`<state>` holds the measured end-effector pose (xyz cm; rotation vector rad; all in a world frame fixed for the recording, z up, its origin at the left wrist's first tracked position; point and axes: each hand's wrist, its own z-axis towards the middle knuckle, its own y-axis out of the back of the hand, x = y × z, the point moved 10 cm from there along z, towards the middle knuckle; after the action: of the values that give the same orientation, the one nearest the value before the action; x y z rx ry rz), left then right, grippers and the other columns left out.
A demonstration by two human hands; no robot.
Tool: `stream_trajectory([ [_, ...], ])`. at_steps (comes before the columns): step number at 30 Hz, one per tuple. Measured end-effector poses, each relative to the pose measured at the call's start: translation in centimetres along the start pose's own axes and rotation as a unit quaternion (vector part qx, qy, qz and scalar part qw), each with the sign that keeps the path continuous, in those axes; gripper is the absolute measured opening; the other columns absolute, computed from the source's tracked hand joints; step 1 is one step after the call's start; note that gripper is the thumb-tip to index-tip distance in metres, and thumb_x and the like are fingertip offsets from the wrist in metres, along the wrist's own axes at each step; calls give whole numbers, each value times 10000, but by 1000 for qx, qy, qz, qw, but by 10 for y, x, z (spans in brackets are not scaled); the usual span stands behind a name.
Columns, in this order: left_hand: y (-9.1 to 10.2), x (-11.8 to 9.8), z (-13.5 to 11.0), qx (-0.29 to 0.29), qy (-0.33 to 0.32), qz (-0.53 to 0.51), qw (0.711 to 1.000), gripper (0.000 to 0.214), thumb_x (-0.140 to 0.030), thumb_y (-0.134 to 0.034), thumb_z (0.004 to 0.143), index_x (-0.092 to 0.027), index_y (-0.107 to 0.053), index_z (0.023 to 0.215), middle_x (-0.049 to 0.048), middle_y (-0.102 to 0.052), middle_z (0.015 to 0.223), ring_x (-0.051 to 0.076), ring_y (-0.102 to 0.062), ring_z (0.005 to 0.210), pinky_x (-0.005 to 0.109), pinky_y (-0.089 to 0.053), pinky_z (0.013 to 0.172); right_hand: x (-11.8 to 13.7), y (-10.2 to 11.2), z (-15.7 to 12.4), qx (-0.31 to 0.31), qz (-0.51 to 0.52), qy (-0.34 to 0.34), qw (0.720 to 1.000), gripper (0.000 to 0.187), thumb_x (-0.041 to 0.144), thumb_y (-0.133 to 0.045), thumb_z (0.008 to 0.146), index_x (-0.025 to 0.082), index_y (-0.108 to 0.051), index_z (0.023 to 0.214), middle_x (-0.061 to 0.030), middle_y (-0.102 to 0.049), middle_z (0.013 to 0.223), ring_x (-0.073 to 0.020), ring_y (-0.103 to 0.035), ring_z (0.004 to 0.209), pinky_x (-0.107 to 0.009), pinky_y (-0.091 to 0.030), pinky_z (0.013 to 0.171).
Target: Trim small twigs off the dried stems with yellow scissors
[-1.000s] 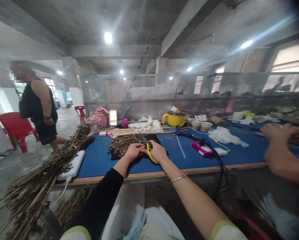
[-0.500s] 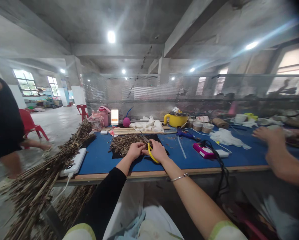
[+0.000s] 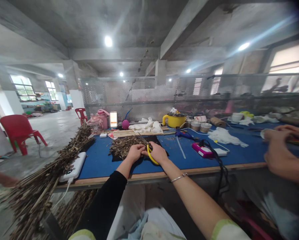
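Note:
My right hand [image 3: 158, 152] is closed round yellow-handled scissors [image 3: 150, 154] near the front edge of a blue table [image 3: 99, 163]. Close beside it, my left hand [image 3: 135, 152] has its fingers curled on something small I cannot make out. Both hands rest over a black cloth [image 3: 139, 159] that carries a heap of dry brown twigs [image 3: 121, 146] just to their left.
A long bundle of dry twigs [image 3: 46, 180] leans over the table's left corner beside a white power bank [image 3: 74, 166]. A pink device with black cable [image 3: 201, 150], white cloths, a yellow pot [image 3: 175, 120] and cups lie farther back. Another person's hands [image 3: 281, 146] work at right. Red chair [image 3: 18, 131] at left.
The person who walked past on the left has gone almost out of view. The other person's hands at right have shifted slightly. My own hands have stayed in place.

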<state>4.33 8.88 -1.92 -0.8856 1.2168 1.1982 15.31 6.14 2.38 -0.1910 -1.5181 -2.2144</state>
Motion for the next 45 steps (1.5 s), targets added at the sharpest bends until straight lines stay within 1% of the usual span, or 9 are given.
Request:
stream_trajectory([
  [6, 5, 0, -3, -33, 29, -22, 999, 218, -333, -617, 651, -120, -617, 694, -17, -529, 519, 50, -413, 414, 179, -341, 432, 1, 1, -2, -5, -14, 0, 1000, 577, 634, -546, 636, 232, -498, 1047, -60, -611, 909, -219, -573, 858, -266, -375, 677],
  [12, 11, -3, -6, -59, 32, -45, 997, 184, -291, -623, 644, -116, -610, 698, -4, -567, 563, 47, -421, 410, 172, -338, 411, -1, -2, 1, -9, -20, 3, 1000, 672, 601, -588, 620, 187, -450, 1132, -96, -553, 1011, -224, -517, 976, -284, -363, 778],
  [16, 16, -4, -5, -82, 20, -25, 996, 174, -271, -642, 619, -114, -615, 689, 1, -578, 571, 56, -448, 442, 164, -352, 421, -1, -7, 4, -12, -21, 22, 999, 715, 613, -586, 610, 173, -436, 1154, -121, -545, 1039, -242, -486, 1015, -321, -340, 831],
  [20, 15, -3, -3, -80, 7, -15, 997, 189, -280, -649, 606, -115, -622, 693, 4, -586, 586, 64, -461, 461, 168, -358, 431, -2, -9, 5, -20, -24, 31, 999, 717, 629, -563, 617, 182, -428, 1161, -121, -541, 1066, -252, -476, 1027, -345, -337, 839],
  [26, 10, -6, -2, -58, -4, -10, 998, 234, -337, -638, 611, -113, -621, 677, -19, -541, 512, 49, -398, 399, 172, -311, 396, 1, -6, 3, -6, -1, 33, 999, 672, 632, -549, 628, 195, -449, 1127, -98, -566, 1041, -222, -520, 989, -295, -365, 804],
  [30, 10, -5, -1, -56, -5, -13, 998, 230, -335, -634, 615, -112, -619, 673, -19, -539, 509, 44, -390, 393, 168, -301, 387, 1, -3, 1, 9, -5, 14, 1000, 639, 644, -555, 614, 223, -477, 1089, -71, -600, 984, -220, -556, 933, -277, -386, 741],
  [35, 11, 0, 1, -56, 5, -15, 998, 236, -333, -639, 616, -112, -626, 698, -18, -537, 492, 43, -389, 385, 164, -300, 381, -2, -2, 0, 14, -35, -11, 999, 653, 681, -531, 604, 232, -499, 1077, -80, -632, 893, -245, -585, 855, -292, -393, 679],
  [40, 14, -1, 0, -76, 7, -41, 996, 201, -300, -633, 626, -112, -634, 696, 5, -580, 555, 61, -448, 436, 169, -347, 417, -2, -1, -1, 4, -34, -10, 999, 646, 675, -539, 603, 232, -495, 1072, -77, -615, 934, -231, -575, 880, -288, -387, 704],
  [45, 14, -5, -1, -79, 1, -74, 994, 129, -241, -616, 637, -118, -633, 670, 15, -606, 601, 86, -517, 524, 184, -405, 498, 0, -3, 1, -6, -23, 13, 1000, 689, 660, -566, 588, 198, -473, 1090, -92, -576, 974, -223, -542, 935, -288, -377, 747],
])
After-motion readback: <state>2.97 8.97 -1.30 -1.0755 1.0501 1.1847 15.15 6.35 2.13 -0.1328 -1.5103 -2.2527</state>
